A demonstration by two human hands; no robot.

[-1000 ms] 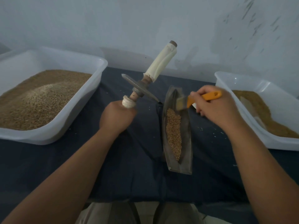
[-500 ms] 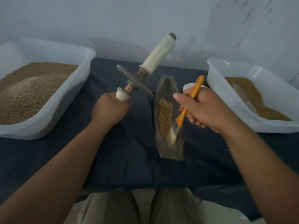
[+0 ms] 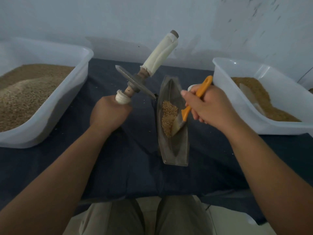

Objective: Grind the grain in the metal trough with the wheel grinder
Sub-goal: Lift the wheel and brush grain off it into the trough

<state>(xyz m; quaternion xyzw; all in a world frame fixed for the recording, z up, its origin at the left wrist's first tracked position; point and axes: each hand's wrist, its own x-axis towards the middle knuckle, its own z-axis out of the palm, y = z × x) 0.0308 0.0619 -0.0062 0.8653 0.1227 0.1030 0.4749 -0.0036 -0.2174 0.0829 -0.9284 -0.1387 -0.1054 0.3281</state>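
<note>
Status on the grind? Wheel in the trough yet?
Not yet.
Done: grain sits in the metal trough.
In hand: the right hand grips a brush, bristles in the grain. The left hand holds the wheel grinder by one handle, tilted, its wheel outside the trough beside the left rim.
Left: set the wheel in and roll. The grain looks mostly whole, so grinding seems far from finished.
</note>
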